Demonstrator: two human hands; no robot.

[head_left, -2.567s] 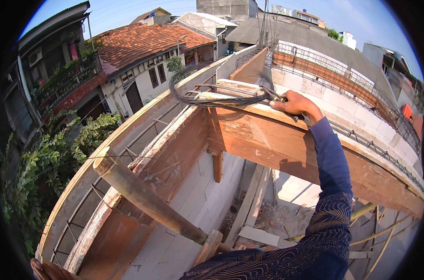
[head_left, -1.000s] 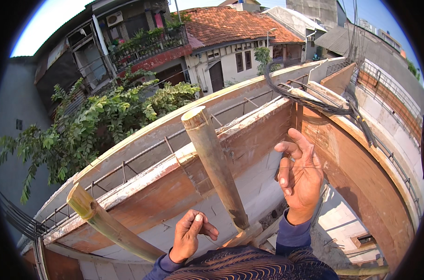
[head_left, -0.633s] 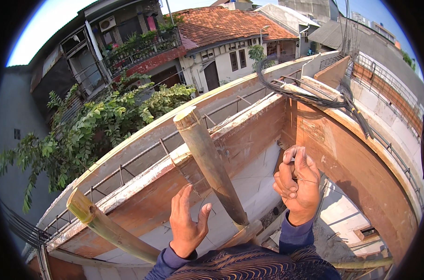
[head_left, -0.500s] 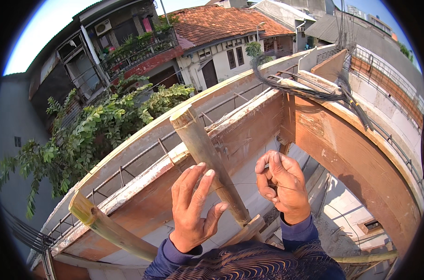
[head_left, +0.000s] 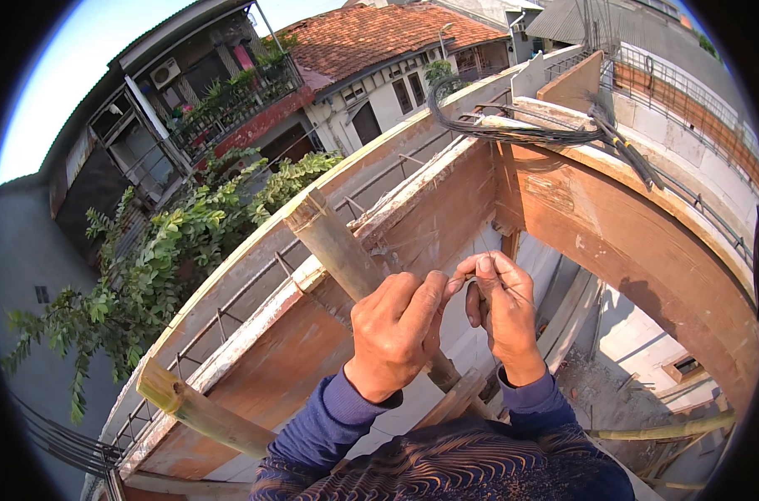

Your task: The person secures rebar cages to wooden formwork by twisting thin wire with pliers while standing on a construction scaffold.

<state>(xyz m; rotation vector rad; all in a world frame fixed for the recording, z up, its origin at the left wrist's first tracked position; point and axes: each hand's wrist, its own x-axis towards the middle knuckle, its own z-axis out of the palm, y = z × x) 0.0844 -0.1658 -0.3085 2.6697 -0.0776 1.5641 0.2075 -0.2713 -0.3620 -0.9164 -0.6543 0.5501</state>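
My left hand [head_left: 400,330] and my right hand [head_left: 505,309] meet in front of an upright, tilted bamboo pole [head_left: 333,246]. Both are closed, thumbs against fingers, pinching a thin tie wire [head_left: 471,279] that is mostly hidden by the fingers. The pole leans against the inner side of a wooden formwork panel [head_left: 291,363]; its lower part passes behind my left hand and shows again beneath it. To the left, a second bamboo pole [head_left: 208,413] leans across the same panel.
On the formwork corner lies a coil of dark wire [head_left: 521,132], beside a dark-handled hand tool [head_left: 634,154]. A curved brown panel [head_left: 638,225] runs down the right. Steel bars [head_left: 220,326] lie between the boards. Far below is a rubble-strewn floor [head_left: 588,401]. Leafy branches [head_left: 170,250] hang beyond the left edge.
My left hand, spread before, has moved right and closed on the wire at my right hand's fingertips. The view has shifted slightly, and my right hand keeps its pinch.
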